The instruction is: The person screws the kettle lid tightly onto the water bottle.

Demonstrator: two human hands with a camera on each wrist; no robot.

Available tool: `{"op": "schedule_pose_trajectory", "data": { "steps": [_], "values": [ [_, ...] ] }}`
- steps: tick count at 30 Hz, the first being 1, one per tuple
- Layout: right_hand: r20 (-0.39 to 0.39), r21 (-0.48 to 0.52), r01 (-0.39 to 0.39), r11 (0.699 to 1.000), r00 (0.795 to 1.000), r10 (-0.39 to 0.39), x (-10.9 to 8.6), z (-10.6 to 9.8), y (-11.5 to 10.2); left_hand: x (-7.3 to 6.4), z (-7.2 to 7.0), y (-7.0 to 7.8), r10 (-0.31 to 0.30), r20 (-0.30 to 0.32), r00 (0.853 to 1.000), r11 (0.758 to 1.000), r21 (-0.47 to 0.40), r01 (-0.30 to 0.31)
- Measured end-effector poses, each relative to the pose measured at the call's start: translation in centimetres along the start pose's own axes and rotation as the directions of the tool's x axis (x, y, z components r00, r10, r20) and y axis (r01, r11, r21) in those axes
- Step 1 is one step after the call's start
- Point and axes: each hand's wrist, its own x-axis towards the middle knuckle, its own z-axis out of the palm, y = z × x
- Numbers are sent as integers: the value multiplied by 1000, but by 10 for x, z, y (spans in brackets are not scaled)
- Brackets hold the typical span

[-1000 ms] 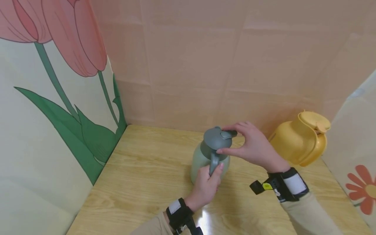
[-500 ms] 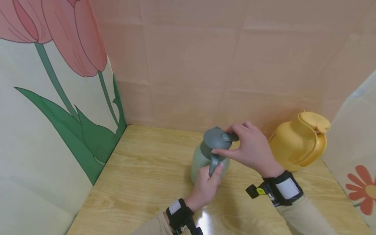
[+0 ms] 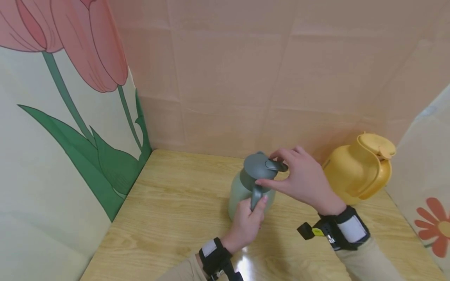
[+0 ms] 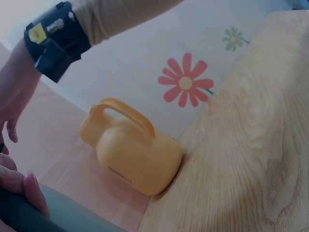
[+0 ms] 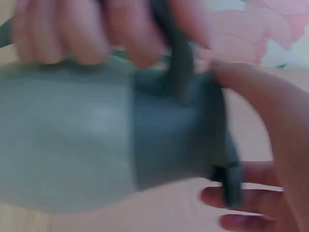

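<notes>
A pale green thermos jug (image 3: 237,195) with a dark grey lid (image 3: 258,167) stands upright on the table in the head view. My left hand (image 3: 245,220) grips its grey handle (image 3: 256,196). Above that, my right hand (image 3: 305,180) holds the lid by its edge, the thumb at the near side and the fingers near the lever (image 3: 276,166) that sticks out to the right. In the right wrist view the jug body (image 5: 67,135) looks blurred, with the thumb against the lid's rim and fingertips by the lever. The left wrist view shows only a strip of the jug (image 4: 72,215).
To the right, near the back wall, stands a yellow thermos jug (image 3: 346,173) with its handle towards me. The wood-grain table (image 3: 168,210) meets a pinkish back wall (image 3: 225,78) and flower-printed side walls.
The lid's lever has swung slightly towards me, clockwise from above. My right hand has shifted a little along with it. My left hand and the jug body stay in place.
</notes>
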Motion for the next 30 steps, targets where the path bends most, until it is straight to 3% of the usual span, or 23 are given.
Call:
{"op": "schedule_pose_trajectory", "data": {
  "steps": [4,8,23,30],
  "values": [
    [90,-35,-40,999,995,43,1,-15,4,0,0,-1,-14,10,1000,1000,-6,14],
    [108,-85,-21,996,994,30,2,-21,7,0,0,-1,-9,1,1000,1000,-3,9],
    [-39,-128,112,985,992,-118,4,-8,-9,1,-1,2,-3,10,1000,1000,1,3],
    [-86,-164,59,985,994,-73,5,2,-28,2,-1,0,30,-2,1000,998,49,-30]
  ]
}}
